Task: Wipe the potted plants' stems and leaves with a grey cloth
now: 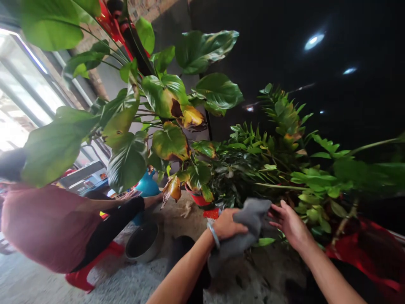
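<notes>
A grey cloth (253,217) hangs from my left hand (228,223), whose fingers are wrapped round it. On that wrist is a pale bracelet (213,235). My right hand (292,226) is just right of the cloth, its fingers stretched and apart, with nothing seen in them. It is close to the low leaves of a bushy green plant (316,181); whether the fingertips touch a leaf or the cloth I cannot tell. Beneath the cloth a single green leaf (264,242) shows.
A large-leaved plant (164,95) with browned, yellowing leaves rises ahead, beside a red pot (198,198). To the left, another person (50,228) sits on a red stool (91,264), near a dark bucket (144,242) and a blue container (148,185). Red wrapping (370,249) lies right.
</notes>
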### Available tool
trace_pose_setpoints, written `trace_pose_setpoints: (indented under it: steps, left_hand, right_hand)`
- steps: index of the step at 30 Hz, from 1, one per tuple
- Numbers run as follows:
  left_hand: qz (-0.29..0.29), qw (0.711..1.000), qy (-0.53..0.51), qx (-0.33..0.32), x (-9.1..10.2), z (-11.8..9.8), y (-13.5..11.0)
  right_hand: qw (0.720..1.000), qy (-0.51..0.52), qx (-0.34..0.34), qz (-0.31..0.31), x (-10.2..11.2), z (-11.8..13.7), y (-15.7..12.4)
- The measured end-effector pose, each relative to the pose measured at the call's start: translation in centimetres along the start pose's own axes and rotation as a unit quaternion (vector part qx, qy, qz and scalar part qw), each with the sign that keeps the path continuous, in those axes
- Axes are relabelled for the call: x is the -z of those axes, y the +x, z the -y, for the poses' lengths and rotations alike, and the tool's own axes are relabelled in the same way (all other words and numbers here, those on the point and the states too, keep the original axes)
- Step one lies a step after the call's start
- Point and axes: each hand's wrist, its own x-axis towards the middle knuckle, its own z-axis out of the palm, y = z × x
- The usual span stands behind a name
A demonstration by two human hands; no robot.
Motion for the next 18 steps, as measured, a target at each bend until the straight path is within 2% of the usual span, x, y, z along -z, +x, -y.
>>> trace_pose_setpoints:
  steps: [1,3,5,7,9,11,14,18]
  left_hand:
    - [0.044,0.999,0.012,0.023,-0.1,1.1,-1.0]
    - [0.106,0.993,-0.033,0.052,0.0,2.5,-3.1]
    - [0.108,0.985,-0.12,0.057,0.1,2.8,-5.1]
    - [0.066,0.973,-0.215,0.041,0.1,2.5,-6.4]
    - [-0.003,0.952,-0.306,0.017,-0.2,2.1,-7.1]
    - [-0.083,0.923,-0.376,0.001,-0.9,1.8,-7.3]
    - [-0.186,0.881,-0.436,0.007,-2.5,1.3,-7.5]
    - [-0.246,0.857,-0.453,0.021,-4.6,0.4,-8.4]
  right_hand:
    - [1.0,-0.011,-0.005,0.009,0.0,0.1,0.0]
    - [0.999,-0.03,-0.017,0.028,0.1,0.3,-0.2]
    - [0.998,-0.038,-0.023,0.034,0.3,0.7,-0.5]
    - [0.999,-0.033,-0.019,0.021,0.3,0.8,-1.4]
    - [1.0,-0.014,-0.016,0.014,0.1,0.2,-2.9]
    - [0.999,0.004,-0.024,0.037,-0.6,-1.1,-5.3]
    - [0.996,-0.028,-0.028,0.079,-2.3,-3.9,-9.6]
    - [0.99,-0.12,0.031,0.071,-4.2,-6.4,-13.5]
